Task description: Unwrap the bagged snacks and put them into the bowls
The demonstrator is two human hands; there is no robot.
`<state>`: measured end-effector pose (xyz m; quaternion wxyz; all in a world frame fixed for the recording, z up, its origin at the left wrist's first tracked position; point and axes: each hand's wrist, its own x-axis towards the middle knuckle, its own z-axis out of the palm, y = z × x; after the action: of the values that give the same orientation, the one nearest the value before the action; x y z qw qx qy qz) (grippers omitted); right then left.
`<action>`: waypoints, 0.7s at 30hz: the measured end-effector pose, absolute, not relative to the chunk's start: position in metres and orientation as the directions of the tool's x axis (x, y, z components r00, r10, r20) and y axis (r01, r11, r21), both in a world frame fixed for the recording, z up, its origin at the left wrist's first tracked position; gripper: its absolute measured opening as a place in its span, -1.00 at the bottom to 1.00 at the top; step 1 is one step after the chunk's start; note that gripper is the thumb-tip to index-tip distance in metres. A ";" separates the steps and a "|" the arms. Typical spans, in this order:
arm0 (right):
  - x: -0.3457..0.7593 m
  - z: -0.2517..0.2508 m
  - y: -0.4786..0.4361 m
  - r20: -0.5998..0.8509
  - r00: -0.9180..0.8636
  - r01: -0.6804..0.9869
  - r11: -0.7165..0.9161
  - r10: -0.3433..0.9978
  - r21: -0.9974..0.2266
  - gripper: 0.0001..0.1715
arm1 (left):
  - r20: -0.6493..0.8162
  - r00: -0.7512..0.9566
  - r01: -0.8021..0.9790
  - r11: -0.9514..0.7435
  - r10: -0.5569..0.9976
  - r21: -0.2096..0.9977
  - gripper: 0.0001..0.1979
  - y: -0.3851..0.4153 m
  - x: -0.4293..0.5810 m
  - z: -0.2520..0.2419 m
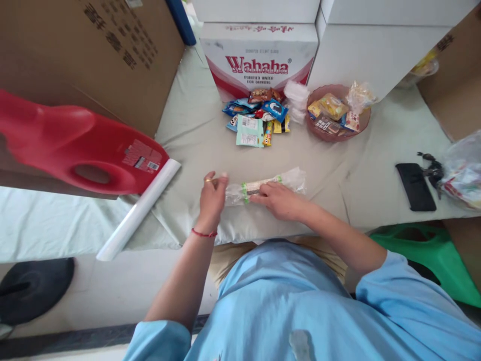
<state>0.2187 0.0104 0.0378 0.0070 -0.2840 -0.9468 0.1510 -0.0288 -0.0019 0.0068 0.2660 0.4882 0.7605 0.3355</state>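
Observation:
A small cylindrical roll (252,188) with green bands near its ends lies on the cloth, wrapped in clear plastic film (295,180) that sticks out loosely at both sides. My left hand (213,198), wearing a ring and a red cord bracelet, is closed at the left end of the film, thumb and fingers pinched together. Over the right part of the roll, my right hand (283,201) bends its fingers and grips it against the table. The fingers cover part of the roll's label.
Snack packets (250,131) are piled by a Wahaha carton (263,60). Right of them stands a pink bowl (319,133) of snacks. A red jug (101,150) and a white film roll (139,210) sit left. A black phone (415,186) lies right, above a green stool (443,255).

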 end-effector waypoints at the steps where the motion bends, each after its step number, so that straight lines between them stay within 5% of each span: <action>1: 0.220 0.038 0.007 -0.069 -0.831 0.546 0.784 0.552 -0.295 -0.46 | -0.086 -0.341 0.646 0.300 0.936 0.702 -0.48 -0.004 -0.027 0.010; 5: 0.224 0.038 -0.008 -0.080 -0.800 0.585 0.744 0.595 -0.322 -0.44 | -0.196 -0.168 0.824 0.247 0.966 0.510 -0.79 -0.019 -0.027 0.025; 14: 0.226 0.027 -0.019 -0.007 -0.775 0.579 0.705 0.633 -0.409 -0.54 | 0.036 -0.078 0.699 0.029 0.996 0.714 -0.86 -0.035 0.034 0.038; 18: 0.243 0.022 -0.008 0.099 -0.775 0.454 0.660 0.624 -0.599 -0.70 | 0.170 0.108 0.841 -0.181 0.980 0.510 -0.65 -0.036 0.071 0.022; 21: 0.260 0.020 0.000 0.229 -0.494 0.548 0.504 0.839 -0.667 -0.64 | 0.183 0.193 0.904 -0.247 0.964 0.348 -0.53 -0.046 0.081 0.013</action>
<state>0.2603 0.0003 0.0201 0.2745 -0.4215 -0.8227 0.2647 0.0813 -0.0456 0.0132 0.0813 0.7680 0.6081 0.1837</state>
